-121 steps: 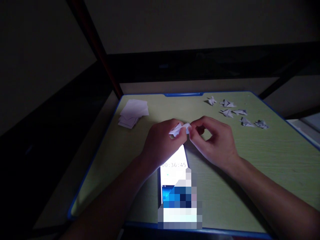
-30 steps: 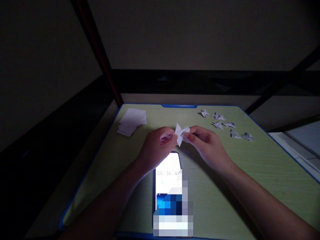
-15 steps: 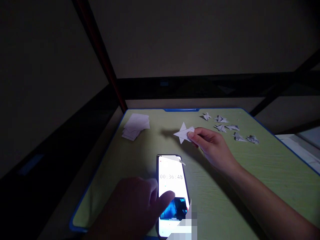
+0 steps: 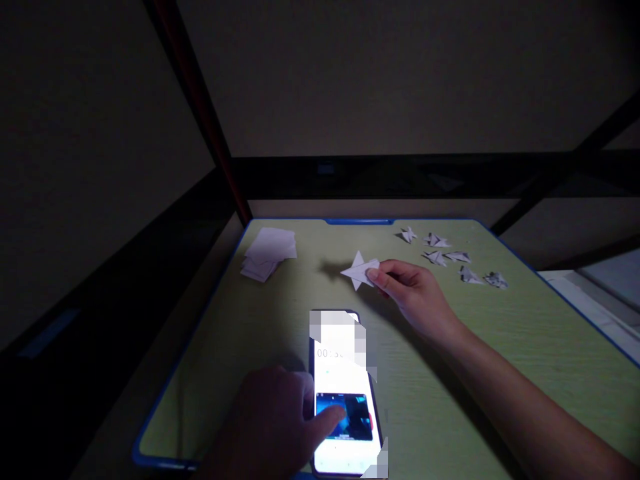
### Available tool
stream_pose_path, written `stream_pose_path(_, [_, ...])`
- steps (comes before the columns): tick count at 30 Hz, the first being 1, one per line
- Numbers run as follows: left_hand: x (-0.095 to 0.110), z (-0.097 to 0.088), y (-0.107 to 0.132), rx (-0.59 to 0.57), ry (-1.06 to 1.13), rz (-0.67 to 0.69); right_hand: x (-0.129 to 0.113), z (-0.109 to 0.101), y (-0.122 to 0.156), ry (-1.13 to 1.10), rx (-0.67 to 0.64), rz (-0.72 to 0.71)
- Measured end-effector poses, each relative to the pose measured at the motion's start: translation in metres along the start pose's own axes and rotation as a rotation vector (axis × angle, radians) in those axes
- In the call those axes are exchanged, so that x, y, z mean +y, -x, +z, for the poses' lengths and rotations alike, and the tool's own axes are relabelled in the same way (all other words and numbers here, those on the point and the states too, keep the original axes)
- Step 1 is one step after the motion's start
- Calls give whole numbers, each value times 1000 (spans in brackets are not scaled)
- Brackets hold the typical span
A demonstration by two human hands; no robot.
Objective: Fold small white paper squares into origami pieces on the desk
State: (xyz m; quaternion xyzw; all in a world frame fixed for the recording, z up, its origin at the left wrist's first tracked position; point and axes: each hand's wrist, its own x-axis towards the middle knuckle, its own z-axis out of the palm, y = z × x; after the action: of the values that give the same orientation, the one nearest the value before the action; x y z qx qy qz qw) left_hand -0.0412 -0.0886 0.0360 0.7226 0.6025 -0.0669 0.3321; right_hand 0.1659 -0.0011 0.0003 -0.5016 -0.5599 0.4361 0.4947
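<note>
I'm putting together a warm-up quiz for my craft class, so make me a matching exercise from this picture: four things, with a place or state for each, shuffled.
1. Folded paper plane
2. Stacked paper sheets
3. Smartphone
4. Six small folded paper pieces

A. Toward the right, near the far edge of the green tabletop
B. Pinched in the right hand
C. Lit up, thumb of the left hand over its screen
D. Far left corner

Pairs: 1-B, 2-D, 3-C, 4-A

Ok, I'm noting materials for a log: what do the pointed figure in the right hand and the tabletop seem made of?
Pointed figure: white matte paper, probably, judging by its crisp, flat folds.
Tabletop: perhaps laminate with a satin finish, suggested by fine grain-like streaks; real wood can't be ruled out.
</note>
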Motion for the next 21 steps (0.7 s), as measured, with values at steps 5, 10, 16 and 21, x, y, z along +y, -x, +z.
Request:
stream_pose_path(5, [-1, 3, -3, 5, -24, -18, 0, 1, 1, -1, -6, 26])
stream_pose_path(10, [-9, 9, -3, 43, -5, 41, 1, 0, 1, 29, 4, 14])
stream_pose_path(16, [-6, 0, 2, -3, 63, 7, 1, -1, 0, 41, 18, 14])
stream_pose_path(21, [-11, -6, 28, 113, 168, 3, 11, -2, -1, 91, -116, 58])
